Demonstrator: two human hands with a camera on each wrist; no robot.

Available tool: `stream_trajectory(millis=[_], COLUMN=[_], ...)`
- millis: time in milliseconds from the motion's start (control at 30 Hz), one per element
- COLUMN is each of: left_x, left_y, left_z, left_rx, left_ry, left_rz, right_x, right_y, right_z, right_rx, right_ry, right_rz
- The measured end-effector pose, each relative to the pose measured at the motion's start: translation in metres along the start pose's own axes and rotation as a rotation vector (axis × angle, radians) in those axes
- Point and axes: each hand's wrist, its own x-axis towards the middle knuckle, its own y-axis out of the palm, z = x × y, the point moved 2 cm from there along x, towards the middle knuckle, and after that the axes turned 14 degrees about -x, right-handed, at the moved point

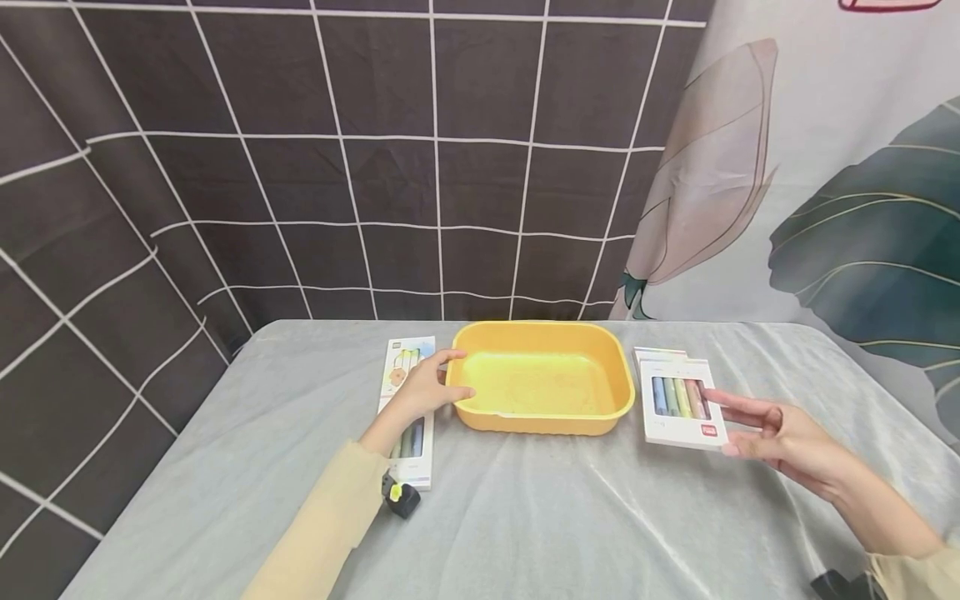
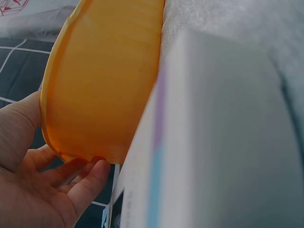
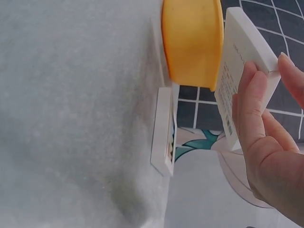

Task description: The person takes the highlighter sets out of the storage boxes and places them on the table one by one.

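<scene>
My left hand (image 1: pixel 422 387) grips the left end of a yellow plastic basin (image 1: pixel 543 423). In the left wrist view the thumb lies at the rim and the fingers (image 2: pixel 88 185) bend against the outside wall. At the right, my right hand (image 1: pixel 787 442) pinches a white box of coloured sticks (image 1: pixel 684 429) by its right edge. The right wrist view shows this held box (image 3: pixel 242 61) raised off the cloth. A second white box (image 1: pixel 660 354) lies beneath it, mostly hidden from the head view; its side (image 3: pixel 162 130) shows in the right wrist view.
Long white boxes (image 1: pixel 393 379) with coloured sticks lie left of the basin, partly behind my left forearm; one looms blurred (image 2: pixel 228 142) in the left wrist view. Grey cloth (image 1: pixel 525 517) covers the table. A dark gridded curtain (image 1: pixel 382 183) hangs behind.
</scene>
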Motion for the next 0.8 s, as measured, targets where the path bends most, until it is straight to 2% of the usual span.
stream_trajectory(millis=[167, 567, 800], left_x=[0.0, 0.0, 0.0], left_y=[0.001, 0.0, 0.0], left_z=[0.0, -0.003, -0.003], left_rx=[0.003, 0.008, 0.017], left_ry=[-0.004, 0.004, 0.004], left_rz=[0.003, -0.003, -0.001], right_x=[-0.006, -0.015, -0.019], right_y=[-0.002, -0.004, -0.004], right_z=[-0.003, -0.01, -0.016], right_rx=[-0.004, 0.051, 0.08], right_ry=[0.005, -0.052, -0.043], right_rz=[-0.007, 0.046, 0.066])
